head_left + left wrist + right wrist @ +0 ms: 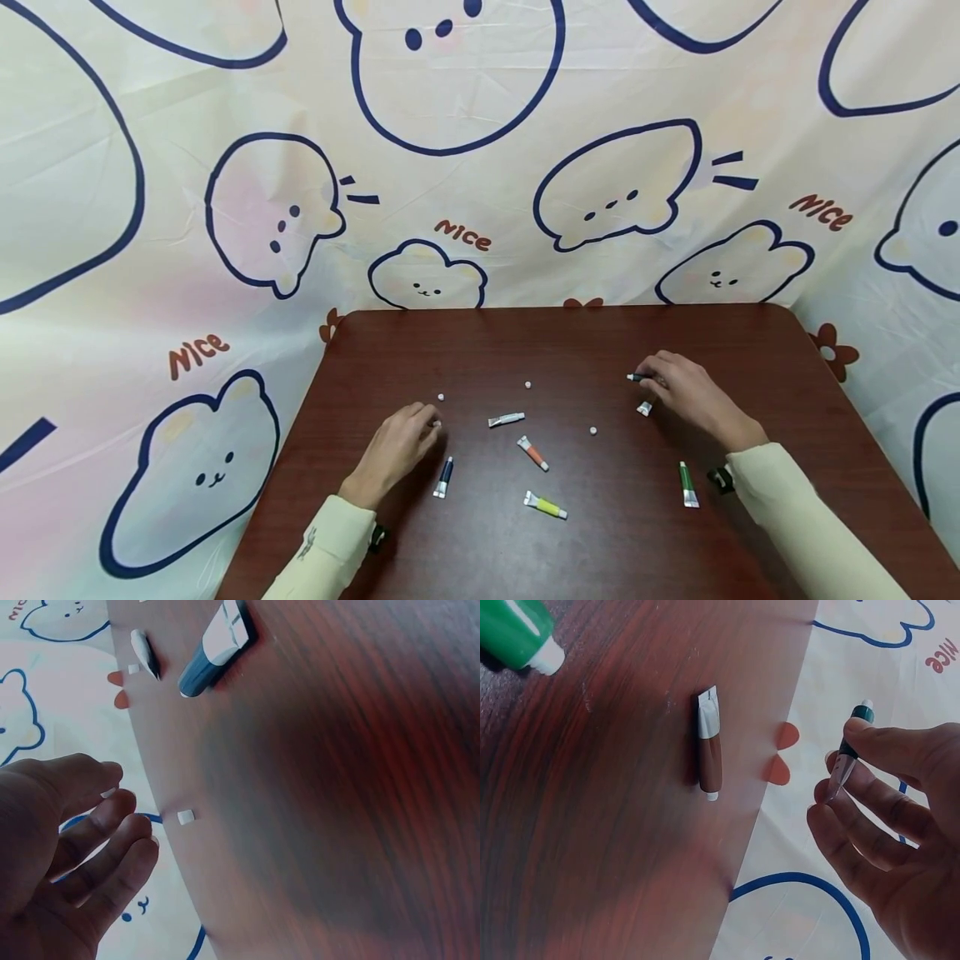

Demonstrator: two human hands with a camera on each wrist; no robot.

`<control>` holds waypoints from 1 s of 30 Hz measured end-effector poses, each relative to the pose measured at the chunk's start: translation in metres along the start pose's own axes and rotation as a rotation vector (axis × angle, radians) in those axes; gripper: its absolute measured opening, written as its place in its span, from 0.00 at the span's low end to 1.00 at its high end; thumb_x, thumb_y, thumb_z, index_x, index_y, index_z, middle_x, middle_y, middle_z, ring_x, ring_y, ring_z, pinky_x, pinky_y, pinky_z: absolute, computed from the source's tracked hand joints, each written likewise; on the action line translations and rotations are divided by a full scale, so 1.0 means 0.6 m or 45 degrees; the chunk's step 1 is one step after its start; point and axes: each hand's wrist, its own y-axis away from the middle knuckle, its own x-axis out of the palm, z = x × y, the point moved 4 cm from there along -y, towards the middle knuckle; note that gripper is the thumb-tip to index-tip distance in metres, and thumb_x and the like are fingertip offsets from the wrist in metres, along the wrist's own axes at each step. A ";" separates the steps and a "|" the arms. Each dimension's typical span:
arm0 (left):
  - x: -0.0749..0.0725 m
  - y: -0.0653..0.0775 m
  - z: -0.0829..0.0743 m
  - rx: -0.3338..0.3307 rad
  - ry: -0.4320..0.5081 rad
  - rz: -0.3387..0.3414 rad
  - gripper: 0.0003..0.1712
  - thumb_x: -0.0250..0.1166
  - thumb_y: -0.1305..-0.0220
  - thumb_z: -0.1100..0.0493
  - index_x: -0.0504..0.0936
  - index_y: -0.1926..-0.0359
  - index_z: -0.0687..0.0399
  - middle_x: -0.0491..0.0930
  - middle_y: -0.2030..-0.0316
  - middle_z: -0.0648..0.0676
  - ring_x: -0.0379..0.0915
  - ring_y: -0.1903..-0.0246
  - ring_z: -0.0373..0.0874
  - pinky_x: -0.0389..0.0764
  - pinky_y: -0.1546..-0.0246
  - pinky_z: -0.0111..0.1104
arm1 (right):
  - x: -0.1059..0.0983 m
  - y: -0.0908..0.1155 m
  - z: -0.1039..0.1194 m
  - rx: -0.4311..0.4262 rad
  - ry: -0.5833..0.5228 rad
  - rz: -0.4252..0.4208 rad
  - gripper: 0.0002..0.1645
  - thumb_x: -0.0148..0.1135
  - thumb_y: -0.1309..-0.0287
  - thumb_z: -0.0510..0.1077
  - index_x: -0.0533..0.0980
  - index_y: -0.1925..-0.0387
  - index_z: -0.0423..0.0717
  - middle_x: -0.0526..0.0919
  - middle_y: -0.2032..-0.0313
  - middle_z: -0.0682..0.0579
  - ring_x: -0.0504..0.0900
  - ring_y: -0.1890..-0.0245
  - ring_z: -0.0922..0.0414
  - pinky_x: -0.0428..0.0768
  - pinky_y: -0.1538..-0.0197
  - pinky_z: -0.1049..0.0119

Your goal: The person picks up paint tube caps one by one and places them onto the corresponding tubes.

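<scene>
My right hand [686, 392] pinches a dark green paint tube [845, 754] between thumb and fingers, its white nozzle end pointing up in the right wrist view. Just below that hand, a brown paint tube [711, 761] with a silver crimped end lies on the table. My left hand [397, 450] is over the left side of the table, a small white cap [109, 793] pinched between thumb and index finger. Beyond its fingertips lies another white cap [441, 397]. A dark blue tube [444, 477] rests to the right of the left hand.
Between the hands lie a whitish tube [506, 420], an orange tube [533, 454] and a yellow tube [546, 505]. Two more white caps sit nearby, one cap [528, 385] farther back. A green tube [687, 483] lies near the right sleeve. A printed cloth [450, 192] hangs behind the brown table [600, 550].
</scene>
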 end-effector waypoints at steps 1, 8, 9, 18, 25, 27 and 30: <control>-0.001 -0.001 -0.001 0.001 0.005 0.001 0.10 0.80 0.37 0.65 0.87 0.58 0.54 0.83 0.67 0.50 0.80 0.68 0.43 0.86 0.66 0.37 | 0.000 0.001 0.001 -0.001 0.002 -0.001 0.09 0.70 0.27 0.38 0.85 0.49 0.41 0.85 0.55 0.47 0.82 0.59 0.53 0.85 0.54 0.50; 0.003 -0.003 -0.010 -0.026 0.020 0.049 0.10 0.80 0.35 0.63 0.89 0.56 0.56 0.84 0.65 0.52 0.80 0.67 0.44 0.87 0.64 0.39 | 0.000 0.007 0.009 -0.014 -0.007 -0.003 0.08 0.70 0.28 0.39 0.85 0.50 0.42 0.86 0.56 0.48 0.81 0.60 0.55 0.84 0.55 0.52; 0.004 -0.003 -0.011 -0.033 0.020 0.056 0.10 0.80 0.35 0.63 0.89 0.55 0.55 0.84 0.65 0.52 0.80 0.67 0.44 0.88 0.63 0.38 | 0.001 0.007 0.010 -0.016 -0.010 -0.002 0.08 0.71 0.28 0.39 0.85 0.50 0.42 0.85 0.56 0.48 0.81 0.60 0.55 0.84 0.55 0.52; 0.009 -0.012 -0.023 0.020 0.047 0.036 0.08 0.79 0.34 0.62 0.91 0.55 0.55 0.87 0.62 0.52 0.84 0.64 0.46 0.89 0.61 0.40 | 0.007 0.010 0.024 -0.051 0.001 -0.013 0.08 0.72 0.29 0.38 0.85 0.51 0.43 0.85 0.57 0.50 0.79 0.62 0.57 0.83 0.58 0.55; 0.012 -0.021 -0.030 0.130 0.075 -0.029 0.07 0.79 0.34 0.64 0.92 0.56 0.56 0.88 0.63 0.50 0.86 0.62 0.47 0.88 0.60 0.42 | 0.011 0.013 0.036 -0.087 0.015 -0.046 0.08 0.72 0.30 0.38 0.85 0.51 0.43 0.85 0.58 0.51 0.79 0.62 0.58 0.82 0.58 0.55; 0.014 -0.022 -0.032 0.136 0.078 -0.026 0.07 0.78 0.34 0.64 0.92 0.56 0.56 0.88 0.64 0.50 0.85 0.62 0.47 0.88 0.60 0.41 | 0.012 0.013 0.039 -0.084 0.010 -0.048 0.08 0.73 0.30 0.38 0.85 0.51 0.44 0.84 0.58 0.51 0.78 0.62 0.58 0.82 0.59 0.56; 0.016 -0.025 -0.034 0.128 0.075 -0.001 0.07 0.78 0.34 0.64 0.93 0.56 0.56 0.88 0.64 0.50 0.85 0.62 0.46 0.88 0.60 0.41 | 0.015 0.014 0.043 -0.063 0.004 -0.041 0.09 0.73 0.30 0.39 0.85 0.51 0.44 0.84 0.58 0.51 0.79 0.62 0.57 0.82 0.58 0.57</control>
